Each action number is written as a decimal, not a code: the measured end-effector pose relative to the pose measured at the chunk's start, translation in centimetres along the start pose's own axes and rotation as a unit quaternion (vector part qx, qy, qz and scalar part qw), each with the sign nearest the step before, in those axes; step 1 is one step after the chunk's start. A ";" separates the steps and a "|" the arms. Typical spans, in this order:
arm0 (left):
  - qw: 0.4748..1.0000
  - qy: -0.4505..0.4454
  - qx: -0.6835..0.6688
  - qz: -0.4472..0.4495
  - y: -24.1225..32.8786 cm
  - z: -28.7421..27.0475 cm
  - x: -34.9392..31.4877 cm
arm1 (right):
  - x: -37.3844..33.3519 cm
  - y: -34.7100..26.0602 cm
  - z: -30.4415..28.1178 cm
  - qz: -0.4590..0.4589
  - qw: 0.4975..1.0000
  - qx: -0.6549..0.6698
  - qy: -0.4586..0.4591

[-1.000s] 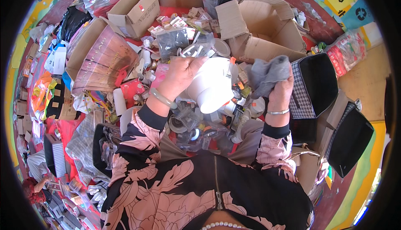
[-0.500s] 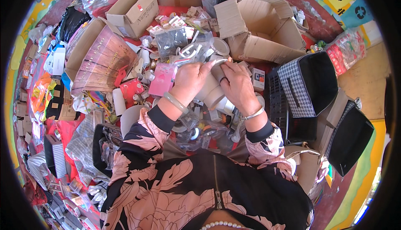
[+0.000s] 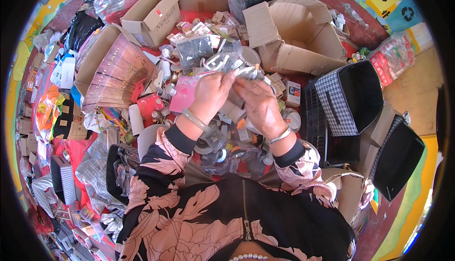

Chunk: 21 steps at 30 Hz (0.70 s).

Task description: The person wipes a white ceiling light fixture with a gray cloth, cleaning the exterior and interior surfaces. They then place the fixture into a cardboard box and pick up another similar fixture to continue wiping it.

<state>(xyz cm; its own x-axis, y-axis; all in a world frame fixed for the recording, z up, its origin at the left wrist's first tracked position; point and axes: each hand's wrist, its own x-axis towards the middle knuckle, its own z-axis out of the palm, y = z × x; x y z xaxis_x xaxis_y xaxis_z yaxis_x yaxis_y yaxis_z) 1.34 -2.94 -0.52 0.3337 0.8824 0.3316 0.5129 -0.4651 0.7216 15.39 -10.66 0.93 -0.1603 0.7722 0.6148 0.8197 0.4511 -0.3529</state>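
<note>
Over the middle of the pile, my left hand (image 3: 212, 92) is closed, its thumb and fingers pinching the left side of a small greyish-white piece (image 3: 250, 75). My right hand (image 3: 260, 104) curls over the same piece from the right, its fingertips smeared by motion. Most of the piece is hidden by my fingers, so its kind cannot be made out. Below my hands lies a pale cylindrical thing (image 3: 232, 111), partly covered. A pink flat box (image 3: 185, 93) sits beside my left wrist. Clear plastic wrappings (image 3: 232, 156) and small parts lie nearer to me.
Open cardboard boxes stand at far left (image 3: 154, 17) and far right (image 3: 303, 33). A black crate (image 3: 320, 119) and a houndstooth-and-black bin (image 3: 350, 95) are on my right. At left stands a printed box (image 3: 118, 71). A dark bin (image 3: 118, 171) sits near my left elbow.
The pale, cup-like cylinder seen between my hands is now mostly hidden. My right hand has shifted slightly left and turned over the held piece; my left hand has barely moved.
</note>
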 end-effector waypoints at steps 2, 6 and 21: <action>1.000 -0.022 -0.017 -0.012 0.7 -0.7 0.1 | 0.0 1.3 -0.2 0.028 0.998 -0.054 0.014; 0.999 -0.027 -0.019 -0.003 0.2 -0.5 0.1 | -0.3 0.7 -0.3 0.106 0.991 -0.055 0.053; 0.995 0.001 -0.083 -0.049 -0.1 -0.4 -0.1 | 0.8 -1.9 2.1 -0.006 0.999 0.038 0.014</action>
<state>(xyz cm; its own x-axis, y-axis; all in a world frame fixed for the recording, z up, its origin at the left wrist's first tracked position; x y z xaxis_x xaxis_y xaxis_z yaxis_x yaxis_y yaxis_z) 0.97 -3.01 -0.40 0.2867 0.9233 0.2556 0.4051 -0.3586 0.8410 12.55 -9.97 0.67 -0.1532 0.7541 0.6386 0.7741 0.4933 -0.3968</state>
